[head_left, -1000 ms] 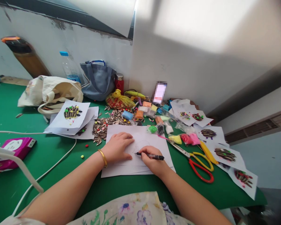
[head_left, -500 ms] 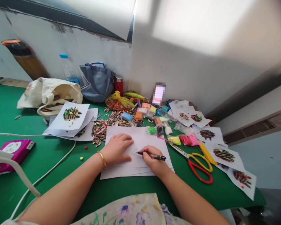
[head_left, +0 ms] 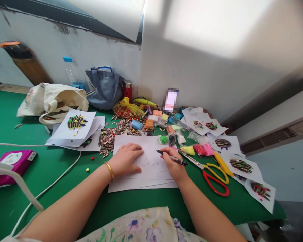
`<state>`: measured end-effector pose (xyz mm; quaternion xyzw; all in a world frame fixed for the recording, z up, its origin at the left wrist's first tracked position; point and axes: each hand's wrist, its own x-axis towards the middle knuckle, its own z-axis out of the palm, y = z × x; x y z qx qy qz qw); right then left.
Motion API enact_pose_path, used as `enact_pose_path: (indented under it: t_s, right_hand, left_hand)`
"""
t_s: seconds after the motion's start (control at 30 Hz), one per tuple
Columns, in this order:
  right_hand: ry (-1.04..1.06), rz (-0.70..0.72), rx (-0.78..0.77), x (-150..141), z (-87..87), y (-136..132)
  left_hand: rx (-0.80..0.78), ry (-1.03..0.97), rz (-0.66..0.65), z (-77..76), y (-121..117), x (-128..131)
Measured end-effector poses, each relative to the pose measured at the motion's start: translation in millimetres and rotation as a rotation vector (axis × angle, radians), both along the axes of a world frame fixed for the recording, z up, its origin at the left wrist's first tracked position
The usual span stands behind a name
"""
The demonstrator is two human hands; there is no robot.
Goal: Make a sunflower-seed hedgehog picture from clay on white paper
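Note:
White paper sheets (head_left: 131,183) lie stacked on the green table in front of me. My left hand (head_left: 128,157) rests flat on the left part of the top sheet, its fingers spread. My right hand (head_left: 172,163) grips a black pen (head_left: 175,160), with the tip by the upper right of a pencil-thin animal drawing (head_left: 151,162). The drawing shows a pointed snout, a rounded body and short legs; part of its right side is hidden by my right hand. Whether the tip touches the paper I cannot tell.
Sunflower seeds (head_left: 107,141) and packets of coloured clay (head_left: 148,124) lie behind the paper. Scissors (head_left: 214,174) with red and yellow handles sit to the right, beside several seed pictures (head_left: 242,166). More pictures (head_left: 75,124), a purple pack (head_left: 12,166) and a white cable (head_left: 58,181) are at left.
My right hand has moved up and right with the pen, uncovering more of the animal drawing. My left hand has stayed in place.

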<state>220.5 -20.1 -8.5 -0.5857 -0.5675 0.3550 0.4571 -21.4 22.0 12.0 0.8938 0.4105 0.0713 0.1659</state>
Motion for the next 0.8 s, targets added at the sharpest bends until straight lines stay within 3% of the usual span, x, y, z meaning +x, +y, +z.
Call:
enact_pose_path:
  t_s: [0.13,0.4,0.63,0.8]
  right_hand:
    - [0.081,-0.087,0.026,12.4,0.2,1.7]
    - [-0.166,-0.049,-0.079,16.7,-5.3,-1.8]
    - [-0.174,-0.040,-0.066,13.8,-4.7,-1.1]
    - [-0.129,0.056,-0.017,-3.2,0.9,-1.4]
  left_hand:
    - [-0.002,-0.001,-0.002,0.0,0.5,-0.1]
    - [-0.016,0.000,0.006,-0.8,1.6,0.4]
    - [-0.009,-0.006,-0.001,-0.6,1.5,0.3]
    - [-0.006,-0.006,0.001,0.5,0.7,0.6]
